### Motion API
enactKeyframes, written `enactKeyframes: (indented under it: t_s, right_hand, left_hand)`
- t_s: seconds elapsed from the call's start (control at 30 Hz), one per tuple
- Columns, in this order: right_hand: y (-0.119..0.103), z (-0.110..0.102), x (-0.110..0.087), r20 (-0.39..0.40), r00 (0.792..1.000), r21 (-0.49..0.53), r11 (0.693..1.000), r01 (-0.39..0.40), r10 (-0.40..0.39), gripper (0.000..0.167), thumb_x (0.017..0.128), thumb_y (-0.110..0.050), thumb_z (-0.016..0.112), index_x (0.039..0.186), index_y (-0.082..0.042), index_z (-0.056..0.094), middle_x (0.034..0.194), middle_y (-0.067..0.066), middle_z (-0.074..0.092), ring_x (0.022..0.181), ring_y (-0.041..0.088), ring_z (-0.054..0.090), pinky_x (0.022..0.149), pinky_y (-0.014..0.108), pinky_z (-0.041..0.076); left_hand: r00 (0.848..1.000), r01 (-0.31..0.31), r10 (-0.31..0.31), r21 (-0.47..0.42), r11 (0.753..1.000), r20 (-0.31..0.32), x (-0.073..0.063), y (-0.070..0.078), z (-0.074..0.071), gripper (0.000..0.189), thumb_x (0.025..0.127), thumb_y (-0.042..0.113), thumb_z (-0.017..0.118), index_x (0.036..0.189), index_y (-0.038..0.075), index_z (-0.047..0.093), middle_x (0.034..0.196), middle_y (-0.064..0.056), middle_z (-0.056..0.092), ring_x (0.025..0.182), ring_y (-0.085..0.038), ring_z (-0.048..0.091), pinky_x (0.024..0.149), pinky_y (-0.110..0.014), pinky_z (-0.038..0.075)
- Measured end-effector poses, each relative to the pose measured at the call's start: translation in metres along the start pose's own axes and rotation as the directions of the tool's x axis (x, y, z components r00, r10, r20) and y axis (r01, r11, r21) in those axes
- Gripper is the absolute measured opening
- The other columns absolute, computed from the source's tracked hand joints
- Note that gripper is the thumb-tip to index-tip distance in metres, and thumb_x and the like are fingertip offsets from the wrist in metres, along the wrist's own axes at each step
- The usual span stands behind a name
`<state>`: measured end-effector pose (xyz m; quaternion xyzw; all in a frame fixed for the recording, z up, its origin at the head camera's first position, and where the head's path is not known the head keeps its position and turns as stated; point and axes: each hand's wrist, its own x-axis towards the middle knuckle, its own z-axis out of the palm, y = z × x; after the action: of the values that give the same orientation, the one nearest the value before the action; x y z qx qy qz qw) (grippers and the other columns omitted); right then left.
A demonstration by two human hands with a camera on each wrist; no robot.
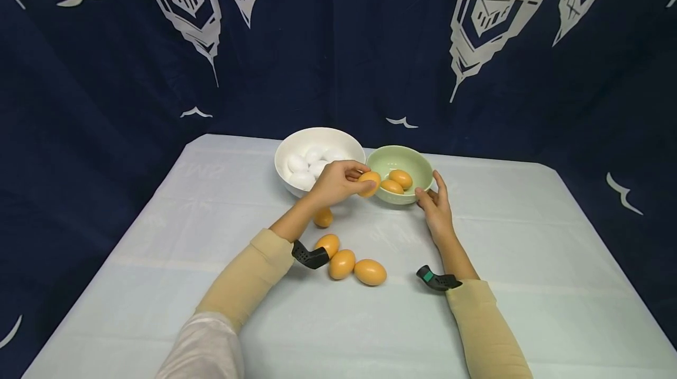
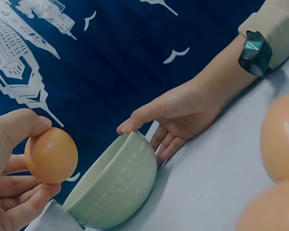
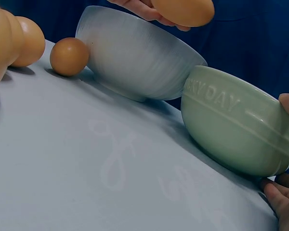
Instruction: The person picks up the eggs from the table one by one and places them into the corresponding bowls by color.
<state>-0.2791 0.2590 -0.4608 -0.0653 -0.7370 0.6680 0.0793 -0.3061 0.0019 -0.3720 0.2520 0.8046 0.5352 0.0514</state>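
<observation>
My left hand pinches a brown egg between thumb and fingers, just left of the green bowl's rim and above the table. The green bowl carries raised lettering on its side, and two brown eggs lie inside it. At that bowl's right side my right hand grips it, thumb at the rim and fingers low against the outside. A white bowl with several white eggs stands next to the green one, partly hidden behind the left hand.
Several loose brown eggs lie on the white-covered table in front of the bowls; one brown egg sits close to the white bowl. A dark blue printed curtain hangs behind the table's back edge.
</observation>
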Motion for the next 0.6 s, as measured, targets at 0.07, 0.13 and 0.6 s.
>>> enactKeyframes:
  t_s: [0.07,0.13,0.6]
  right_hand:
    - [0.000,0.000,0.000,-0.004,1.000,-0.008,1.000,0.005,-0.005,0.071,0.102,-0.026,0.053,0.158,-0.027,0.010,0.147,0.025,0.037,0.132,0.032,0.041,0.109,0.042,0.038]
    - [0.001,0.000,-0.001,-0.007,1.000,-0.014,1.000,0.014,-0.014,0.071,0.102,-0.028,0.053,0.158,-0.029,0.011,0.146,0.025,0.038,0.131,0.031,0.042,0.108,0.042,0.038]
    - [-0.009,0.001,-0.007,0.018,1.000,0.005,1.000,0.012,-0.012,0.071,0.102,-0.027,0.052,0.158,-0.025,0.010,0.145,0.026,0.039,0.126,0.030,0.044,0.108,0.041,0.038]
  left_hand:
    - [1.000,-0.002,0.002,0.002,1.000,0.000,0.005,0.002,0.003,0.040,0.085,0.028,0.078,0.116,0.004,0.069,0.105,-0.005,0.070,0.095,-0.016,0.065,0.080,-0.025,0.054]
    - [1.000,-0.003,0.003,0.013,1.000,-0.001,0.011,0.004,0.006,0.041,0.084,0.030,0.078,0.116,0.005,0.069,0.106,-0.005,0.069,0.096,-0.016,0.065,0.080,-0.025,0.054]
    - [1.000,0.016,-0.016,0.098,0.995,-0.006,0.043,0.007,0.026,0.043,0.082,0.033,0.079,0.115,0.006,0.070,0.104,-0.007,0.070,0.095,-0.016,0.065,0.076,-0.021,0.053]
